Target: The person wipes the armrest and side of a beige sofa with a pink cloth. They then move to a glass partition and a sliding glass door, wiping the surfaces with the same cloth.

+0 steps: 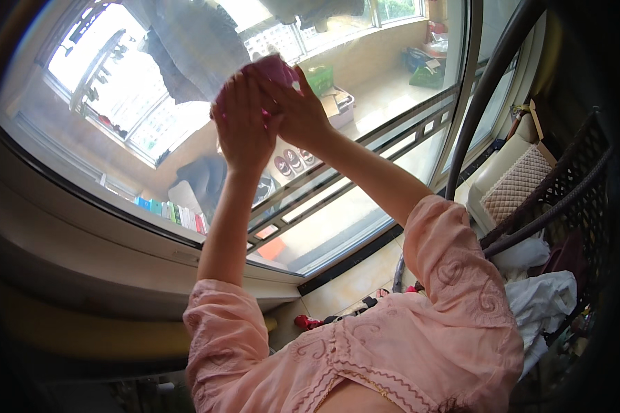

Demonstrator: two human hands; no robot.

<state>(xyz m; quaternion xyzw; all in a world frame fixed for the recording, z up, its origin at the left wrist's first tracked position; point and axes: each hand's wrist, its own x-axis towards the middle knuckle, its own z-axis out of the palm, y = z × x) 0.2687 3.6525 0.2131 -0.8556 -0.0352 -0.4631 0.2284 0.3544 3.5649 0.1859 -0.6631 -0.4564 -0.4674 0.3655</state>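
Both my hands are raised at the upper middle, against the glass panel of a door with a dark frame. Bunched under them is a pinkish-purple cloth, showing above the fingers and between the hands. My left hand presses the cloth with its fingers long and close together. Beside it, my right hand also holds the cloth, its fingers reaching toward the left hand and partly overlapping it. The fingertips and much of the cloth's underside are hidden.
Dark metal bars cross the door. Behind the glass are hanging clothes, a green basket, slippers and books. On my right stand a curved dark pole, a woven chair and a white bag. Red footwear lies below.
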